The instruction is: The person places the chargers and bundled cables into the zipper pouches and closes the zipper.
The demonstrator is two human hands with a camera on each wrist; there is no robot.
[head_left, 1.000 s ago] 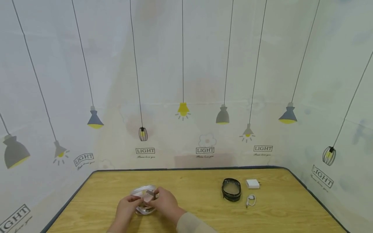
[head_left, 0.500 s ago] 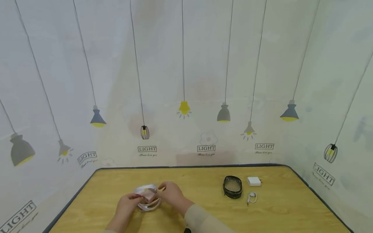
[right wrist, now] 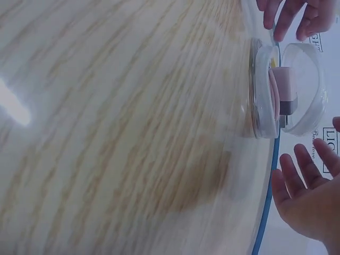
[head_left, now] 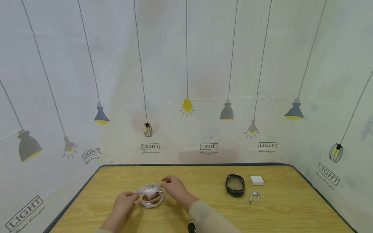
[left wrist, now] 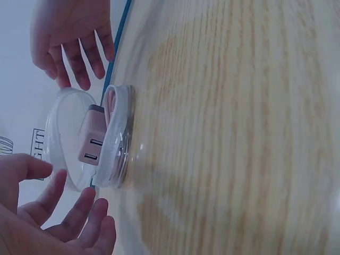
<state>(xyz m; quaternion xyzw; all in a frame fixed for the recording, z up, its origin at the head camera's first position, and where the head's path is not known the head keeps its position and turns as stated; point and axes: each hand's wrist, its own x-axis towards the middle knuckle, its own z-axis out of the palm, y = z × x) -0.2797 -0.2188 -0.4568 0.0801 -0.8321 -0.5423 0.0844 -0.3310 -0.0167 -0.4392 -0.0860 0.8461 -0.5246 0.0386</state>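
A clear round case stands on the table, its see-through lid tilted up. Inside sits a pink charger with two USB ports and a grey end. A pale pink coiled cable lies around it. My left hand is at the lid's left side, thumb and forefinger close to its edge, fingers loosely bent. On the other side, my right hand is near the lid's right edge, fingers spread and relaxed in the right wrist view. Whether either hand touches the lid, I cannot tell.
Farther right on the wooden table lie a black-edged round case, a white plug charger and a short white cable. Walls printed with lamps stand behind the table's dark edge.
Both hands have left the pink charger, which they were handling inside the case, and moved outward to the lid's sides. The lid now leans farther over the charger. The head view has shifted slightly.
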